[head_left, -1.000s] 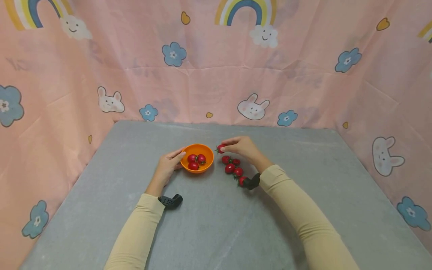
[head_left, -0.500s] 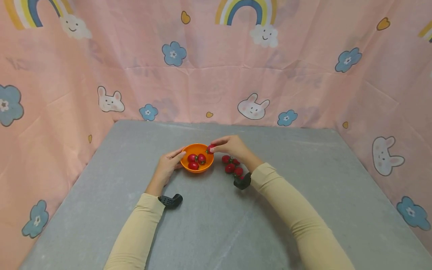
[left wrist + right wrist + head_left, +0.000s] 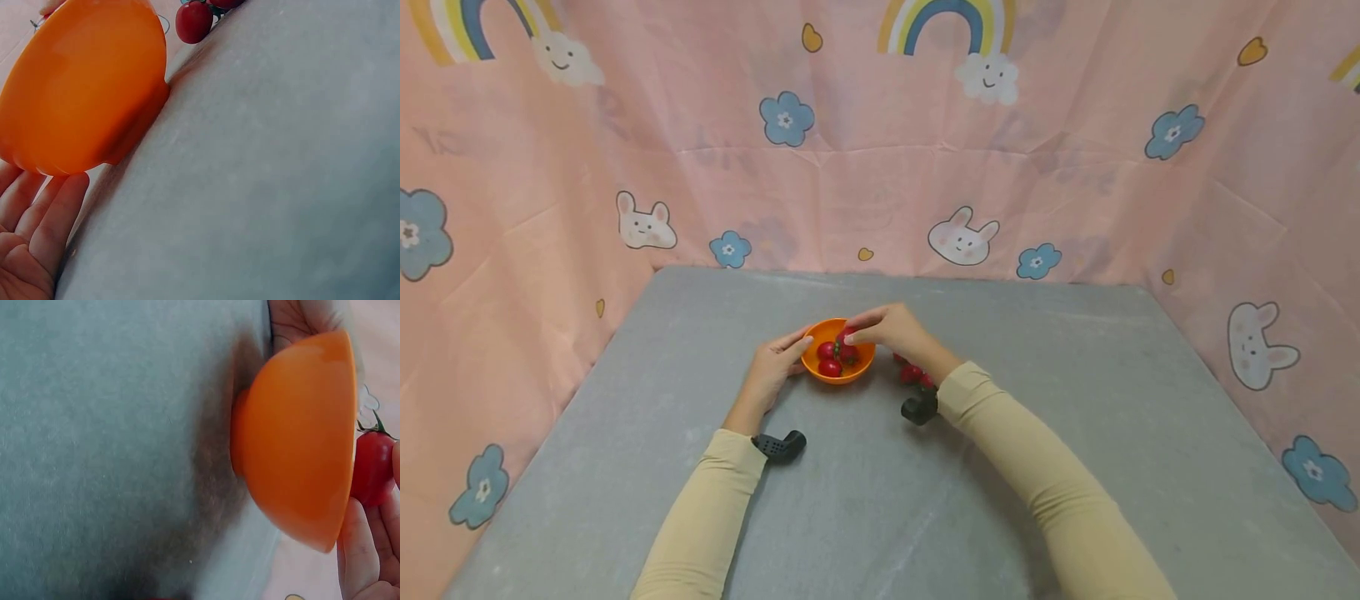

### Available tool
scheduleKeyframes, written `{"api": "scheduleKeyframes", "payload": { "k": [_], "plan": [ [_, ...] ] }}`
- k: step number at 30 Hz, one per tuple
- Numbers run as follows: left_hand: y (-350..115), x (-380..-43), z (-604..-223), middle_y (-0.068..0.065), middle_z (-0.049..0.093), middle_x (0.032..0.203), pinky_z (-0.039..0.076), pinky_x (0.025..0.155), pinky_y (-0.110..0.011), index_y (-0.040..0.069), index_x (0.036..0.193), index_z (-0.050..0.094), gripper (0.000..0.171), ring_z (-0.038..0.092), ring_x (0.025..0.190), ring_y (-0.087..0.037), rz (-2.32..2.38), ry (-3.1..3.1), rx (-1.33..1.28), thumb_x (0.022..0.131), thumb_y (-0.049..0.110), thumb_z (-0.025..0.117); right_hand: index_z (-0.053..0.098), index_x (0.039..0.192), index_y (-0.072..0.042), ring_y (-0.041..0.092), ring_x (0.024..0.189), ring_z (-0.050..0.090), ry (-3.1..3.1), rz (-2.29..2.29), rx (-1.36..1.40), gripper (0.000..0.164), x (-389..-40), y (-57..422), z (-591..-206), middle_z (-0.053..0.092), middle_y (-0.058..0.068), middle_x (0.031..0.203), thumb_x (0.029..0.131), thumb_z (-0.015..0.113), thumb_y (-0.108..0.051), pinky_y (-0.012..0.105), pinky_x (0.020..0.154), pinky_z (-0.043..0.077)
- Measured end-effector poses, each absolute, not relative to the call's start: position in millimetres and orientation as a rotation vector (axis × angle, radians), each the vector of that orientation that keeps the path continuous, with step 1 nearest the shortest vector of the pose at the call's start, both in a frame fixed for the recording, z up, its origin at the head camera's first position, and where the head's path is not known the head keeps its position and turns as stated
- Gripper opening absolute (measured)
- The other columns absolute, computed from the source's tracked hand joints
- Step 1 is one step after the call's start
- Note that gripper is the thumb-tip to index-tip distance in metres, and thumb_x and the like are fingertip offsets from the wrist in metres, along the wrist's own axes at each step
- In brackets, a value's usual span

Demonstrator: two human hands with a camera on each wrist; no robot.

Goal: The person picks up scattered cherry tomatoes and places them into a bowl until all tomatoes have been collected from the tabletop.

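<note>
Over the orange bowl, right hand fingers pinching a cherry tomato, left hand fingers straight against the bowl's side, more tomatoes just right of it on the desk.

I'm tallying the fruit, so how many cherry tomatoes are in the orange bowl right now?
3 in the orange bowl: cherry tomatoes at and. The right hand holds another over the rim, and its fingers may hide more.

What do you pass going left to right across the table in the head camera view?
Left hand → orange bowl → right hand over the bowl → tomatoes on the table.
</note>
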State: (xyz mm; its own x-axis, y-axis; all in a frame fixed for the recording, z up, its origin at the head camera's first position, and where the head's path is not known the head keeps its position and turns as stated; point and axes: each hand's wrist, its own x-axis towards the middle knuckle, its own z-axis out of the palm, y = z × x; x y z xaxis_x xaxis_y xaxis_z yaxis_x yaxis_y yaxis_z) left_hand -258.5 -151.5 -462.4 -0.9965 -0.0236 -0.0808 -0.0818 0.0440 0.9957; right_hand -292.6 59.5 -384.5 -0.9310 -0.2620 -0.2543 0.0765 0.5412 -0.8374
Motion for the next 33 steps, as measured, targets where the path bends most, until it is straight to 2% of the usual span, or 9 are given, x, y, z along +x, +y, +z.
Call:
{"api": "scheduleKeyframes", "payload": {
  "k": [8, 16, 33],
  "plan": [
    [-152, -257, -460, -0.004, 0.055, 0.132, 0.053, 0.082, -0.026, 0.015, 0.128, 0.058, 0.051, 0.055, 0.114, -0.02, 2.166, 2.198, -0.088, 0.084, 0.041, 0.065, 0.075, 0.093, -0.027, 0.019, 0.113, 0.052, 2.446, -1.304, -0.178, 0.024, -291, 50, -387, 0.067, -0.003, 0.111, 0.071, 0.08, -0.034, 0.046, 0.104, 0.037],
    [-153, -257, -459, -0.003, 0.054, 0.134, 0.053, 0.085, -0.027, 0.017, 0.129, 0.057, 0.05, 0.054, 0.117, -0.02, 2.135, 2.212, -0.088, 0.085, 0.041, 0.064, 0.075, 0.092, -0.023, 0.018, 0.107, 0.055, 2.448, -1.273, -0.219, 0.023, -288, 44, -387, 0.068, -0.002, 0.109, 0.07, 0.081, -0.029, 0.033, 0.094, 0.048],
    [-152, -258, -461, -0.003, 0.056, 0.132, 0.053, 0.083, -0.027, 0.017, 0.127, 0.058, 0.055, 0.055, 0.115, -0.019, 2.148, 2.225, -0.087, 0.082, 0.046, 0.066, 0.075, 0.095, -0.019, 0.017, 0.106, 0.057, 2.439, -1.236, -0.261, 0.026, -288, 45, -385, 0.07, -0.003, 0.103, 0.07, 0.081, -0.024, 0.031, 0.094, 0.049]
  ]
}}
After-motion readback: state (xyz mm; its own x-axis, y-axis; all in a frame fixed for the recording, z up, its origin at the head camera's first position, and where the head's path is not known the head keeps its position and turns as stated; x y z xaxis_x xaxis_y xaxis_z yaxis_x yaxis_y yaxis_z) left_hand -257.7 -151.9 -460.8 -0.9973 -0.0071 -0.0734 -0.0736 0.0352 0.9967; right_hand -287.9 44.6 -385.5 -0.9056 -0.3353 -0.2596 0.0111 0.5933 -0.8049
